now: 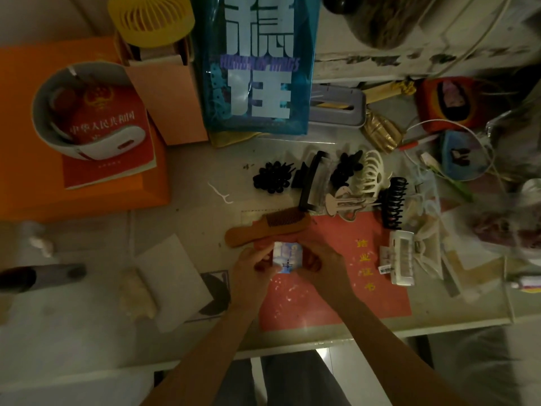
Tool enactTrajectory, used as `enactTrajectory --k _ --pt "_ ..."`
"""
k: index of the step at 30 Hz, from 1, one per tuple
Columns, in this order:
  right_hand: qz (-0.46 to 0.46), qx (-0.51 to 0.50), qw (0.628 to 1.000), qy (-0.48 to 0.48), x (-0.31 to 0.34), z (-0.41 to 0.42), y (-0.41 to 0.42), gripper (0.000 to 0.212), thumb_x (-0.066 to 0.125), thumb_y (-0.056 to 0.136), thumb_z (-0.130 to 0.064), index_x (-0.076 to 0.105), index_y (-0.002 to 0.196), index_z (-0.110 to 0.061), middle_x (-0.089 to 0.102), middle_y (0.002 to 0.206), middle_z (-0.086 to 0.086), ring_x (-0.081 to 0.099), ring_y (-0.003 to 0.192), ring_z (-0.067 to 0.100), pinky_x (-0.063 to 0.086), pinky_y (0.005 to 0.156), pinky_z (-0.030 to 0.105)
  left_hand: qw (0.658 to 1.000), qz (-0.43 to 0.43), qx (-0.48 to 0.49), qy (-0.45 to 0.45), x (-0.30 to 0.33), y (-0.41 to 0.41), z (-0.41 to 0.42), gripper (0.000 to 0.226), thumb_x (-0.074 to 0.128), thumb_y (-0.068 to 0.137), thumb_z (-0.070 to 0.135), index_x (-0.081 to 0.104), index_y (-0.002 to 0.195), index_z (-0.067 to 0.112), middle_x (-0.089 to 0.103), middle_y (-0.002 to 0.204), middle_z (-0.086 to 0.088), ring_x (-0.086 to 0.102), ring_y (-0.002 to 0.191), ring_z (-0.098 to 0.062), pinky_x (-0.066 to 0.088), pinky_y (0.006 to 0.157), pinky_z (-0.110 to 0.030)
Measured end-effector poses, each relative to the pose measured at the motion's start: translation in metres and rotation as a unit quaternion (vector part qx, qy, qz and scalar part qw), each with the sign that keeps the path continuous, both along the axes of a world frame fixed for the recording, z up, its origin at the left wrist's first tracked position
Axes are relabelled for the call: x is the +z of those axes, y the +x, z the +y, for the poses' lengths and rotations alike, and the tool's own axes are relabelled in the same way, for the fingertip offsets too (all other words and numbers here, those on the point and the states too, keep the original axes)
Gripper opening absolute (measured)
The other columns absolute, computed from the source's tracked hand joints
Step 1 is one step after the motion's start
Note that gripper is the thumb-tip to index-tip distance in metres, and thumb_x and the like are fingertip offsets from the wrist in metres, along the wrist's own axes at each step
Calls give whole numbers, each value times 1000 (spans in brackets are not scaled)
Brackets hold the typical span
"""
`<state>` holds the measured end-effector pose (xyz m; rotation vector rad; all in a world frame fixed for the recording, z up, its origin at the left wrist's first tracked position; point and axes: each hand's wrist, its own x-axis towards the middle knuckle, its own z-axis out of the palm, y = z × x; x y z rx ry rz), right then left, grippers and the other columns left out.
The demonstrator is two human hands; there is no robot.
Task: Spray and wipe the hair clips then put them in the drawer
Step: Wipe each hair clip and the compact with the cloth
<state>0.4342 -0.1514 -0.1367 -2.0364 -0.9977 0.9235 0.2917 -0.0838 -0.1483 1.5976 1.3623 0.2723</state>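
Observation:
Both my hands meet over the red mat [366,294] at the desk's front. My left hand [251,271] and my right hand [319,266] hold a small bluish-white packet [285,257] between them, fingers curled round its sides. Behind it lies a wooden comb [263,231]. Several hair clips lie in a row further back: a black beaded clip [272,177], a black rectangular clip [311,180], a cream claw clip [371,174], a black claw clip [393,202] and a white clip [402,260] on the mat's right side.
An orange box [35,183] with a red booklet [117,136] and a white neck device fills the back left. A teal bag [254,63] stands at the back. White paper [172,276] and a crumpled cloth [137,294] lie at the left. Cables and clutter crowd the right.

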Motion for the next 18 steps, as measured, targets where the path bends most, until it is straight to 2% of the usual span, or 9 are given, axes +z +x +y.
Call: enactTrajectory --k 4,7,9,11,12,14,16,18 --pt "1 10 1000 -11 -1 0 0 57 78 65 8 63 119 -1 55 91 -3 44 72 -6 36 68 -1 1000 12 -5 7 -3 -1 0 42 75 78 6 65 118 14 61 111 -1 57 101 -13 38 93 -6" --pt "-7 30 1000 -6 -2 -2 0 56 78 68 7 62 120 -2 52 85 -15 45 71 -7 36 68 -2 999 20 -8 25 -6 0 0 42 74 79 6 64 119 12 59 113 0 52 103 -9 29 90 5" --pt "-27 41 999 -11 -2 -3 -1 55 77 70 4 61 122 -1 53 87 -11 45 72 -8 36 67 -1 999 31 -17 24 -5 1 -2 41 72 81 8 63 121 13 61 116 -2 55 106 -13 32 95 -4" --pt "-44 47 998 -28 1 -1 -2 55 75 74 0 58 127 -1 58 98 -1 54 79 4 37 71 5 999 34 -25 24 -3 1 -3 40 70 83 9 62 122 14 62 116 -6 58 106 -17 39 99 -17" --pt "-50 50 997 -40 2 -1 -3 54 73 77 -1 57 128 -2 60 105 3 59 88 14 40 76 12 999 35 -32 27 -1 0 -5 40 69 85 10 61 124 15 62 116 -6 58 105 -17 40 99 -17" --pt "-64 60 993 -75 7 1 -6 50 69 82 -5 55 129 -2 61 117 13 60 102 29 46 84 29 996 49 -50 53 5 -3 -8 36 65 89 17 59 124 17 62 118 -4 57 108 -15 32 96 -7" --pt "-82 73 987 -121 14 1 -11 49 65 87 -12 51 133 -6 56 125 16 56 110 32 45 89 36 994 68 -64 65 11 -7 -12 36 58 93 22 54 129 17 58 126 -4 53 116 -16 23 100 -8" --pt "-114 89 976 -162 23 0 -17 47 59 92 -18 44 136 -9 48 131 14 51 115 29 42 90 34 993 82 -69 55 20 -15 -14 38 51 98 22 48 135 15 50 136 -7 47 123 -20 24 104 -17"
